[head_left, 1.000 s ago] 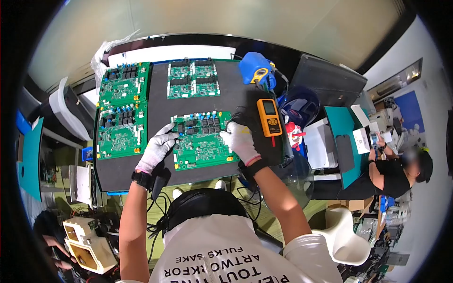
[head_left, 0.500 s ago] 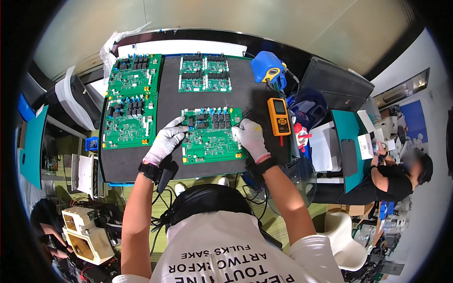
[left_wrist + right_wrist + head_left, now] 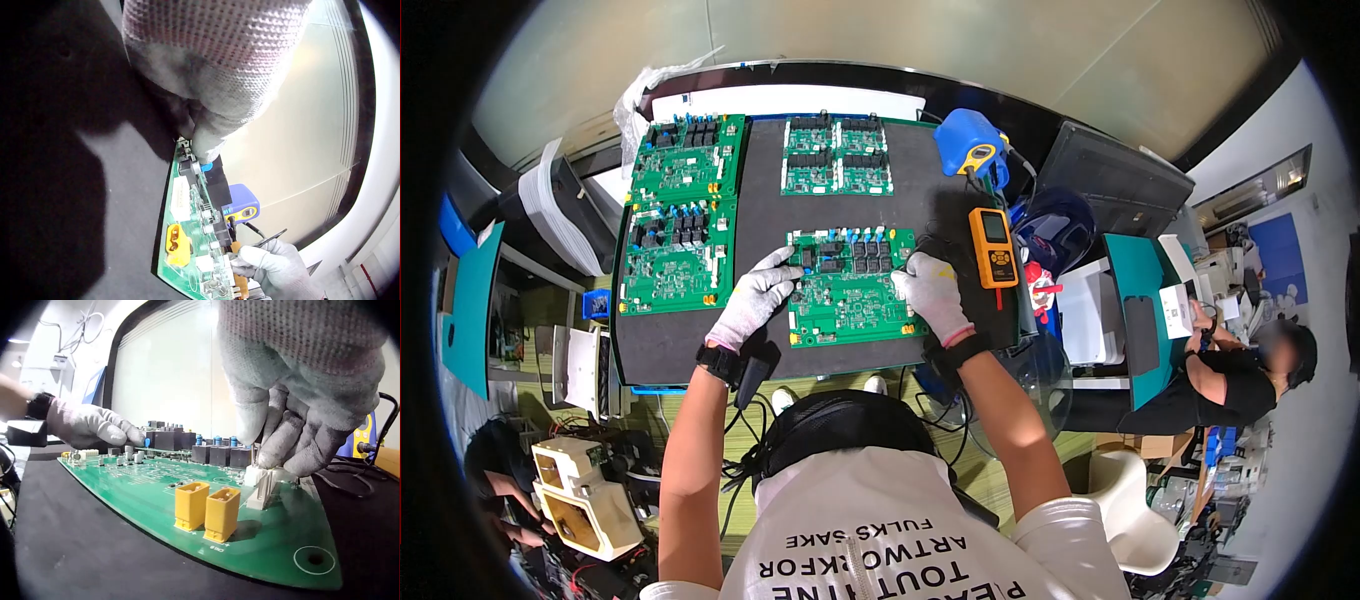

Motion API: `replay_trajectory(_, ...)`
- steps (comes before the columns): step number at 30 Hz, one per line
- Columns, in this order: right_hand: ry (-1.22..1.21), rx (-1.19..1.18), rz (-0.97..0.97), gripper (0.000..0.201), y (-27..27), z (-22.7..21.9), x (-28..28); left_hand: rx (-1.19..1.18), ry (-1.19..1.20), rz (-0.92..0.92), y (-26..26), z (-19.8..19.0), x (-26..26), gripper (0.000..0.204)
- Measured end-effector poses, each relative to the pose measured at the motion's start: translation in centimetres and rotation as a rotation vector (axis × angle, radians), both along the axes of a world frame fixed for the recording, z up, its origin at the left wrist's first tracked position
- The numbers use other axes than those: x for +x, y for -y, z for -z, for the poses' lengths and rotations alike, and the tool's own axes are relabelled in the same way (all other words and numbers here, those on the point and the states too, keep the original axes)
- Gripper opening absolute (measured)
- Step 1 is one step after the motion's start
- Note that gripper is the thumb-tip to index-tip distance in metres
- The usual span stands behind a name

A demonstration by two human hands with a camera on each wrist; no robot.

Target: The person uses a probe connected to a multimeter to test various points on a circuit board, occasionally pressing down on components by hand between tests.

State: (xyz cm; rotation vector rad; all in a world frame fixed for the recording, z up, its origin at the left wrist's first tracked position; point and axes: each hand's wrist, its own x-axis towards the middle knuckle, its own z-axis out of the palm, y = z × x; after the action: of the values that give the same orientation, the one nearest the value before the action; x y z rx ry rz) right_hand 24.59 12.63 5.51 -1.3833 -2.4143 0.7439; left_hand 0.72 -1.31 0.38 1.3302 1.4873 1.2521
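A green circuit board (image 3: 850, 300) with black and blue components lies on the dark mat, its yellow connectors (image 3: 207, 511) showing in the right wrist view. The gloved left hand (image 3: 753, 297) grips the board's left edge, fingertips beside a blue component (image 3: 147, 442); part of that grip is in shadow in the left wrist view. At the right edge the gloved right hand (image 3: 934, 296) pinches a thin dark tool (image 3: 275, 237), its fingertips just above a white connector (image 3: 255, 476). The tool's tip is mostly hidden by the fingers.
Two larger green boards (image 3: 678, 258) lie at the left, and a panel of small boards (image 3: 837, 172) at the back. An orange meter (image 3: 994, 248) and a blue device (image 3: 967, 140) stand right. Another person (image 3: 1230, 370) is at far right.
The head view has shifted, so the table appears farther right and slightly higher. Both hands remain at the same board edges, with little visible movement against it.
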Motion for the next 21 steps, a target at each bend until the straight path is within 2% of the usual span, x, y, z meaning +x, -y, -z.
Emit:
replay_trajectory(5,0.057,0.045,-0.017,0.024,-0.16,0.36,-0.07,0.0,-0.019,-0.003,0.05,-0.23,0.12,0.027)
replay_trajectory(21,0.023,0.083,-0.039,0.024,-0.05,0.55,-0.03,-0.014,0.029,0.007,-0.02,-0.08,0.04,0.024)
